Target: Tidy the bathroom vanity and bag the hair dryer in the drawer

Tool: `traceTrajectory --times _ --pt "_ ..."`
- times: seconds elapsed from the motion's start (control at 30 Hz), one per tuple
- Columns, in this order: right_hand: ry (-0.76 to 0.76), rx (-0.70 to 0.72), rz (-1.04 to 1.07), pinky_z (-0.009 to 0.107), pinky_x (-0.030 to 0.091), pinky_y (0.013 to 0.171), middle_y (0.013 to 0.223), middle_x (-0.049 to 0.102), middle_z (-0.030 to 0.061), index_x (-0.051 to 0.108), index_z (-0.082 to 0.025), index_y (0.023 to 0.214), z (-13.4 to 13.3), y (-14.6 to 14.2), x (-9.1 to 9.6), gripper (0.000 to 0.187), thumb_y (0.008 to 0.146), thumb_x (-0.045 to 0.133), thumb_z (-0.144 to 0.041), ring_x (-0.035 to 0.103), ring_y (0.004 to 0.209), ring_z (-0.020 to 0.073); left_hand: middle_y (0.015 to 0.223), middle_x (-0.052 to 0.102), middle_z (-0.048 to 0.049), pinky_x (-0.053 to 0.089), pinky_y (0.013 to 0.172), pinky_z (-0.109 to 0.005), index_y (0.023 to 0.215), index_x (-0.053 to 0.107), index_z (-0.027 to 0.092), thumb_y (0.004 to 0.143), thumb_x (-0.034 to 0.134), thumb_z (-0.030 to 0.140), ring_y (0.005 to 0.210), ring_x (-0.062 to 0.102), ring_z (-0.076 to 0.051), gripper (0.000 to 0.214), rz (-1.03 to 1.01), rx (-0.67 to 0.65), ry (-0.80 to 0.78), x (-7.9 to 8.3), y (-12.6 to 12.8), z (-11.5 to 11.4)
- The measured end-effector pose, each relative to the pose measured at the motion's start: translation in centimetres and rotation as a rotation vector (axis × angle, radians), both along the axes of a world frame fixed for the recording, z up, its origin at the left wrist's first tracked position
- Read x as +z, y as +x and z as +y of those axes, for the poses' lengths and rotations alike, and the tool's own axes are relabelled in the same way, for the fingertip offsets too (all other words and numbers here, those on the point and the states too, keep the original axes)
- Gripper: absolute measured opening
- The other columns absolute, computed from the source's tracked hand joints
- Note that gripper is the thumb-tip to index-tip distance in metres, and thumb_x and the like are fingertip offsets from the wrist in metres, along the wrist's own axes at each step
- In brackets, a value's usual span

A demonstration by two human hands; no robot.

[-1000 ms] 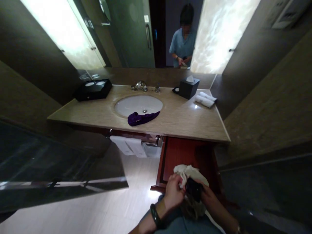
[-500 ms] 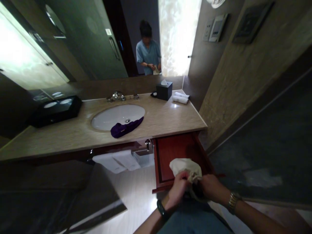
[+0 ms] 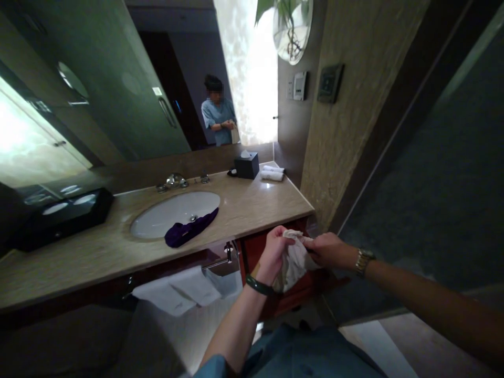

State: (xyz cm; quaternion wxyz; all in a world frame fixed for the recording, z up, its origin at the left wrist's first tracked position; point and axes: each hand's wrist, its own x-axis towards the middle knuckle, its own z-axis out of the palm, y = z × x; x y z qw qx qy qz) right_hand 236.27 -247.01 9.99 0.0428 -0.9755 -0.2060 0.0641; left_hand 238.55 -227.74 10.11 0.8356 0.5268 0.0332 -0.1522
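Observation:
A cream cloth bag [image 3: 296, 265] hangs over the pulled-out red-brown drawer [image 3: 252, 258], its upper edge bunched between my two hands. My left hand [image 3: 272, 254], with a dark bangle at the wrist, pinches the left side of that edge. On the opposite side, my right hand [image 3: 333, 251] has its fingers closed on the cloth; a metal watch sits on that wrist. The bag covers much of the drawer's inside, so what lies there is hidden.
A purple cloth [image 3: 191, 229] drapes over the front rim of the oval sink [image 3: 151, 223]. On the stone counter [image 3: 240, 215] stand a tissue box [image 3: 247, 167], rolled white towels [image 3: 272, 173] and a black case [image 3: 79, 215]. White towels [image 3: 177, 289] hang below the counter.
Both hands have risen with the bag, from low over the drawer's front to near the counter edge. The bag's gathered top now points up. The view has shifted to the right.

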Motion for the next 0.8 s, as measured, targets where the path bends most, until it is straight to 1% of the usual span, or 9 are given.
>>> traceTrajectory --times 0.1,0.17,0.23,0.3,0.4,0.53,0.63,0.73,0.8 --pt "0.501 -0.039 0.009 0.041 0.048 0.104 0.133 0.068 0.0122 0.064 -0.023 0.134 -2.1 -0.3 -2.1 0.054 0.089 0.062 -0.051 0.064 0.122 0.0307 0.053 0.055 0.0051 0.035 0.057 -0.026 0.058 0.051 0.019 0.040 0.064 0.009 0.053 0.047 -0.011 0.025 -0.015 0.044 -0.005 0.9 0.5 0.7" --pt "0.743 -0.098 -0.016 0.045 0.041 0.114 0.150 0.053 0.0165 0.061 -0.018 0.137 -2.9 -0.1 -4.7 0.076 0.076 0.072 -0.060 0.051 0.137 0.0338 0.053 0.056 0.0049 0.036 0.057 -0.026 0.058 0.052 0.018 0.039 0.065 0.008 0.053 0.048 -0.011 0.026 -0.014 0.061 -0.009 1.2 0.3 0.8" --pt "0.901 -0.175 -0.021 0.047 0.043 0.112 0.143 0.055 0.0201 0.067 -0.014 0.124 -3.0 0.7 -7.1 0.078 0.063 0.078 -0.061 0.052 0.133 0.0355 0.052 0.056 0.0049 0.035 0.055 -0.025 0.057 0.052 0.018 0.038 0.066 0.007 0.052 0.047 -0.010 0.026 -0.015 0.069 -0.007 1.2 -0.1 0.7" --pt "1.003 -0.227 -0.006 0.044 0.051 0.096 0.111 0.068 0.0149 0.071 -0.016 0.093 -2.6 1.9 -8.3 0.051 0.064 0.074 -0.057 0.063 0.107 0.0314 0.050 0.055 0.0056 0.033 0.053 -0.023 0.055 0.051 0.018 0.038 0.066 0.007 0.049 0.044 -0.009 0.025 -0.017 0.087 0.000 1.2 -0.3 0.9" --pt "1.068 -0.256 -0.024 0.035 0.048 0.072 0.071 0.059 0.0019 0.057 -0.022 0.066 -2.1 3.3 -6.9 0.030 0.072 0.064 -0.050 0.057 0.073 0.0205 0.052 0.055 0.0057 0.033 0.054 -0.022 0.056 0.053 0.017 0.039 0.066 0.006 0.051 0.045 -0.009 0.025 -0.022 0.152 0.019 0.9 -0.2 2.3" --pt "1.146 -0.172 -0.031 0.029 0.044 0.068 0.072 0.058 -0.0007 0.057 -0.021 0.068 -1.9 2.6 -2.2 0.022 0.074 0.067 -0.040 0.052 0.073 0.0168 0.065 0.065 0.0033 0.041 0.062 -0.023 0.068 0.060 0.016 0.041 0.068 0.006 0.062 0.054 -0.012 0.030 -0.033 0.273 0.021 0.7 -0.3 4.8" --pt "1.199 -0.114 0.057 0.028 0.043 0.065 0.069 0.055 -0.0012 0.055 -0.021 0.064 -1.4 1.3 0.4 0.025 0.068 0.074 -0.038 0.050 0.070 0.0160 0.067 0.065 0.0025 0.042 0.063 -0.024 0.070 0.059 0.017 0.043 0.071 0.009 0.064 0.057 -0.013 0.031 -0.007 0.332 0.006 1.2 -0.9 5.5" --pt "1.413 -0.145 0.179 0.026 0.040 0.058 0.065 0.049 -0.0029 0.053 -0.022 0.065 -1.0 1.6 1.3 0.033 0.066 0.079 -0.042 0.045 0.064 0.0137 0.070 0.065 0.0017 0.042 0.064 -0.024 0.073 0.061 0.016 0.043 0.073 0.009 0.065 0.057 -0.012 0.033 0.003 0.331 -0.029 2.1 -1.1 5.4" --pt "1.571 -0.187 0.288 0.024 0.039 0.055 0.065 0.047 -0.0044 0.051 -0.022 0.070 -0.8 3.4 0.7 0.037 0.068 0.079 -0.046 0.044 0.061 0.0119 0.071 0.065 0.0014 0.041 0.063 -0.024 0.077 0.063 0.015 0.044 0.075 0.011 0.064 0.056 -0.012 0.035 -0.006 0.318 -0.034 2.2 -0.2 5.1"
